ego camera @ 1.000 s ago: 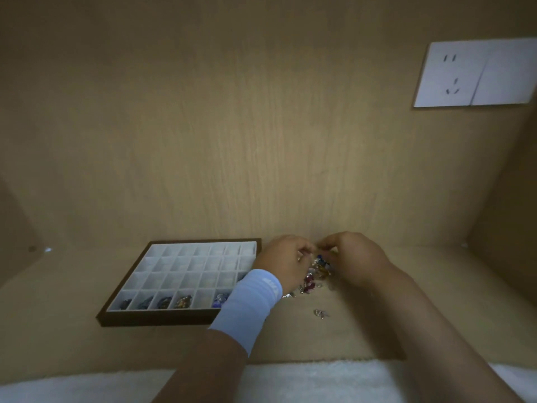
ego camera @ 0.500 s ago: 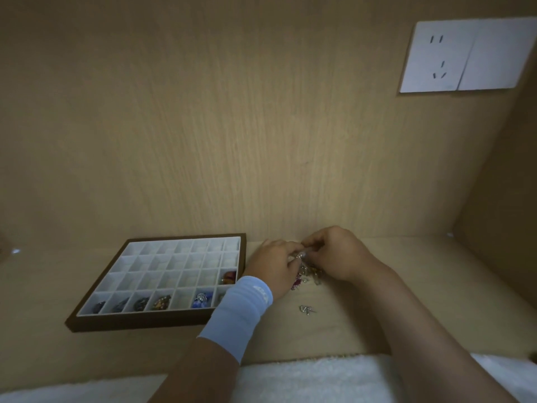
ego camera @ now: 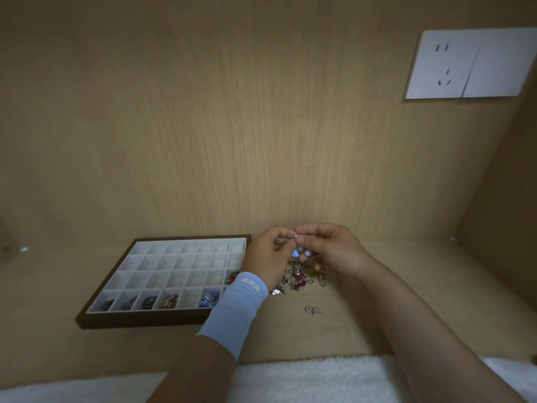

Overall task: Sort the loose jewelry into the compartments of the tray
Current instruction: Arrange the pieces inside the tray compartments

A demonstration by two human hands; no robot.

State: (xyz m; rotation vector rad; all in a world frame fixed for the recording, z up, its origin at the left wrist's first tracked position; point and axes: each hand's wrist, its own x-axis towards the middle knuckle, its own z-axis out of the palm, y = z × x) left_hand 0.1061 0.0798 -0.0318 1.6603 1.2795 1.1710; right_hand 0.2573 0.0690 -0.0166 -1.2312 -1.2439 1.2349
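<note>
Both grips have risen a little since half a second ago, drawing a small charm [ego camera: 298,251] up clear of the pile of loose jewelry [ego camera: 300,277], while the tray has kept its place. That small charm, silvery with a pale blue bead, hangs between the two sets of fingertips: the left grip [ego camera: 268,257] pinches it from one side and the right grip [ego camera: 334,250] from the other, the fingers of both curled in and meeting just above the pile. Which part of the charm each one holds is too small to tell. The pile lies on the tabletop [ego camera: 436,274] directly under the hands, a tangle of silver, dark red and amber pieces, just beside the right edge of the tray. One silver charm [ego camera: 312,310] lies alone on the wood, nearer the person and apart from the pile. The tray [ego camera: 139,322] has a dark brown rim and white dividers. Its nearest row holds four dark pieces in the four left compartments and a blue piece [ego camera: 207,299] further right; a reddish piece [ego camera: 233,276] sits at the right end of the row behind, partly hidden by the left wrist. A light blue sleeve [ego camera: 235,312] covers that wrist. A white fluffy cloth [ego camera: 305,379] lies along the near edge, and a white socket plate [ego camera: 444,65] sits high on the wooden back wall to the right.
</note>
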